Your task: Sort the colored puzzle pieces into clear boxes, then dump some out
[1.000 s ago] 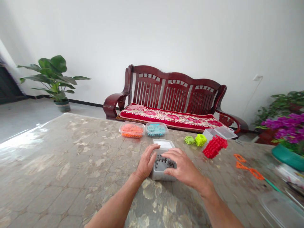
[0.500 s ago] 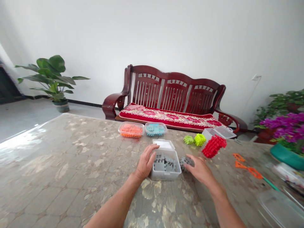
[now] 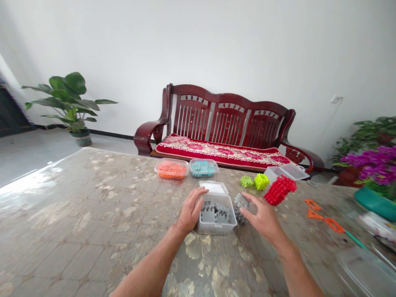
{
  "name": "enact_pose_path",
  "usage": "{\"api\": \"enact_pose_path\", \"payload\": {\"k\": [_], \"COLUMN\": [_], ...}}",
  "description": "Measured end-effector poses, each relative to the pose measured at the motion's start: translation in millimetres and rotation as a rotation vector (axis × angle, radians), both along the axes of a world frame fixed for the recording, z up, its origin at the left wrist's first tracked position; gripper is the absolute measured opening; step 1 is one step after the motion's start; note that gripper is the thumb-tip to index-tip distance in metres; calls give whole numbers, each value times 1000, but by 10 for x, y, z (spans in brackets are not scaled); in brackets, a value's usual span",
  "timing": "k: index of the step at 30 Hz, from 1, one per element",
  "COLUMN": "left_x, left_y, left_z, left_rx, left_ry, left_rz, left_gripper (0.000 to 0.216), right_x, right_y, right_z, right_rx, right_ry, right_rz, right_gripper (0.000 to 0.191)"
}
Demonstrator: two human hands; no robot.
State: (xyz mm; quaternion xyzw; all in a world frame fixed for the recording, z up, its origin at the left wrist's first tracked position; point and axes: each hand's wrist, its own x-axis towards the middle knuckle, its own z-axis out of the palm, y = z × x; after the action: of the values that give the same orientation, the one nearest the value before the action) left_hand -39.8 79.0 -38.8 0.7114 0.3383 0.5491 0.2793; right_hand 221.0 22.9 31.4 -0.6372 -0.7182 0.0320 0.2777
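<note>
A clear plastic box [image 3: 216,227] with grey toothed pieces [image 3: 214,213] inside stands on the marble table [image 3: 93,214], its lid [image 3: 213,187] lying just behind it. My left hand [image 3: 190,211] rests against the box's left side, fingers curved round its rim. My right hand [image 3: 262,214] is just right of the box, fingers closed on a clump of grey pieces [image 3: 240,205] held against the box's right wall.
Behind are a box of orange pieces [image 3: 172,169] and a box of blue pieces [image 3: 203,168]. To the right lie green clumps [image 3: 256,181], a red assembly [image 3: 280,189], an open clear box [image 3: 289,172], orange pieces [image 3: 321,216] and a flower pot [image 3: 374,200]. A wooden sofa [image 3: 225,128] stands beyond the table.
My right hand left the top of the box, went right to a grey clump on the table, and now holds it close against the box. The left hand stayed put.
</note>
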Motion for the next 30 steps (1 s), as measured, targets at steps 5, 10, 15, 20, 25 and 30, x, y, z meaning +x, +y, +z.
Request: {"api": "enact_pose_path", "payload": {"k": [5,10,15,20,25,30], "left_x": [1,-1,0,-1,-3,-5], "left_y": [-7,-11,-6,-1,-5,-3], "left_z": [4,12,16,26,25,17], "left_rx": [1,7,14,31,33,33], "left_ry": [9,11,16,16,18,24], "left_rz": [1,0,0,-1,-6,-12], "left_gripper": [31,31,31,30,30,30], "right_x": [-322,-368,-73,95,63,72], "right_y": [-99,-66,37,0,-54,-22], "right_z": [272,263,78,-137,-243,-267], "right_rx": [-21,-30,14,-168,-221,-182], "right_ry": [10,-6,18,-116,-207,-183], "right_rz": [242,354,64,-37,-44,-61], "right_gripper": [49,38,32,42,53,52]}}
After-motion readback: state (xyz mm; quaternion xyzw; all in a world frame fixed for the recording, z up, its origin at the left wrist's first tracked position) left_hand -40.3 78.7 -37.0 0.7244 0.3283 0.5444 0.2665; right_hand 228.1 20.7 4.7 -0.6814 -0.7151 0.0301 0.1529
